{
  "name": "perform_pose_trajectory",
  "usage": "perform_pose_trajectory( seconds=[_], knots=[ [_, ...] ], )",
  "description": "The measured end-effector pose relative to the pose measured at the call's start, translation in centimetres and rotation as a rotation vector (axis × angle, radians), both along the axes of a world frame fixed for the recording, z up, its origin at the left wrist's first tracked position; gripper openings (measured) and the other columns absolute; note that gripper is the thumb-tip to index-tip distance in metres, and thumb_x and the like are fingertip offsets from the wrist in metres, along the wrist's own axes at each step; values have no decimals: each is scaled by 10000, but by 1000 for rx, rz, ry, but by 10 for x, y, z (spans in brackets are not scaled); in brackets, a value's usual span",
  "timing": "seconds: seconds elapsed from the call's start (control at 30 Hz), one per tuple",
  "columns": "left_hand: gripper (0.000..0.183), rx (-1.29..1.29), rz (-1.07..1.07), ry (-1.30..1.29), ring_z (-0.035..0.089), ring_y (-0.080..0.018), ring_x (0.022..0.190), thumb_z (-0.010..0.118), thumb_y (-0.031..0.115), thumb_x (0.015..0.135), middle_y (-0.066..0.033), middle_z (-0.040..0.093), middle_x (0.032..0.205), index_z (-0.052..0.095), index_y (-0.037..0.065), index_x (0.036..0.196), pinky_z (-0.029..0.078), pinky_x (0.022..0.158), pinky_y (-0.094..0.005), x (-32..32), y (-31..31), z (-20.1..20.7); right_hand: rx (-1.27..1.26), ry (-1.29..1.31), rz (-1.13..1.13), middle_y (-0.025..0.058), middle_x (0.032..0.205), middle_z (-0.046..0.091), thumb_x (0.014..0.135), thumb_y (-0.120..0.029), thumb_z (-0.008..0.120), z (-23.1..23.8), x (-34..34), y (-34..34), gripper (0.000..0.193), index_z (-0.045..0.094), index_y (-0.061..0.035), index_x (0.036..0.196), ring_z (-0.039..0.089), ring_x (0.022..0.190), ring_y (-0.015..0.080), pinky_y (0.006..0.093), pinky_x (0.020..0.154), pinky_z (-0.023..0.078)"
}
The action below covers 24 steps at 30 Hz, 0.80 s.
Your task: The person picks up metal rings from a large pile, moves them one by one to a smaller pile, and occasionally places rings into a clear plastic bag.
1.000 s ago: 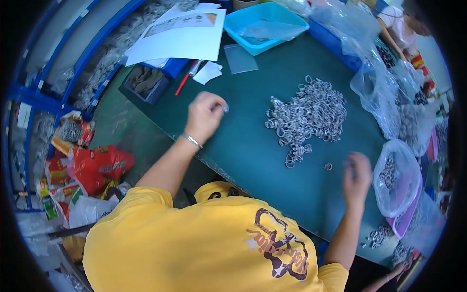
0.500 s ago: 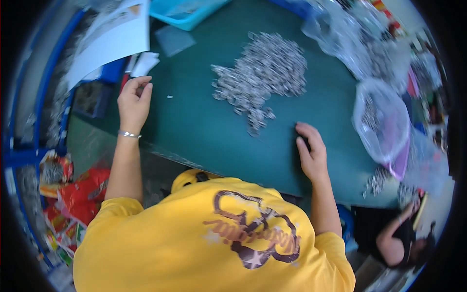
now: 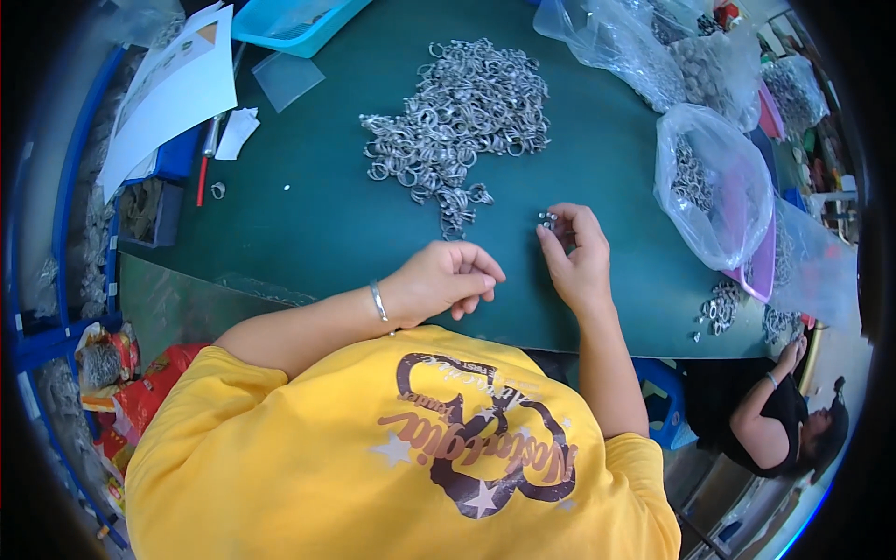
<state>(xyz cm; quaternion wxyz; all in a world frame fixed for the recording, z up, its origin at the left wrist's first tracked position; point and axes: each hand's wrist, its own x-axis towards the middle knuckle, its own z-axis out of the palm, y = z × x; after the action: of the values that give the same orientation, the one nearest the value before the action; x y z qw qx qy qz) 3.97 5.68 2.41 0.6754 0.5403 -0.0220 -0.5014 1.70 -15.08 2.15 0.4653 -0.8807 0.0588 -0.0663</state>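
Observation:
A few small silver rings (image 3: 548,220) sit at the fingertips of my right hand (image 3: 581,257), which is closed on them with thumb and fingers just above the green table. My left hand (image 3: 443,282), wearing a silver bangle, is in front of my body, a short way left of the right hand. Its fingers are curled in toward the thumb, and nothing shows between them. Beyond both hands spreads a large pile of silver rings (image 3: 481,103), its narrow tail pointing toward my left hand. One single ring (image 3: 218,190) lies apart at the table's left.
A red-tipped rod (image 3: 203,177), paper sheets (image 3: 177,84) and a turquoise basket (image 3: 303,35) lie at the left and back. At right stand a plastic-lined purple container (image 3: 761,252) with rings and several clear bags (image 3: 714,75). Another person (image 3: 765,411) sits at the lower right.
My left hand has swung from the table's left side to the middle, near my right hand. The lone ring at the left now shows. My right hand has lifted slightly, revealing rings in its fingertips.

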Motion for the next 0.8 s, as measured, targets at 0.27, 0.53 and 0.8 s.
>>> perform_pose_trajectory(
  seconds=[0.27,0.53,0.8],
  knots=[
    [118,-33,-1,102,537,-88,592,544,69,892,-69,606,801,577,-9,973,439,502,-212,-9,5,-8,-106,-133,144,124,784,602,733,-8,604,-11,39,32,178,571,-23,907,600,690,247,333,625,491],
    [123,-102,43,245,526,-84,572,525,62,903,-63,595,787,564,-6,998,438,511,-198,-7,24,-12,-69,-135,175,124,783,584,745,-10,632,-7,40,27,121,607,-10,863,589,655,214,312,606,489],
    [194,-276,153,436,556,-103,622,451,151,948,-69,599,806,558,3,1014,469,541,-227,-9,32,-21,-99,-93,183,126,779,575,755,-11,651,-1,44,25,93,606,4,835,579,637,248,320,582,478]
  ],
)
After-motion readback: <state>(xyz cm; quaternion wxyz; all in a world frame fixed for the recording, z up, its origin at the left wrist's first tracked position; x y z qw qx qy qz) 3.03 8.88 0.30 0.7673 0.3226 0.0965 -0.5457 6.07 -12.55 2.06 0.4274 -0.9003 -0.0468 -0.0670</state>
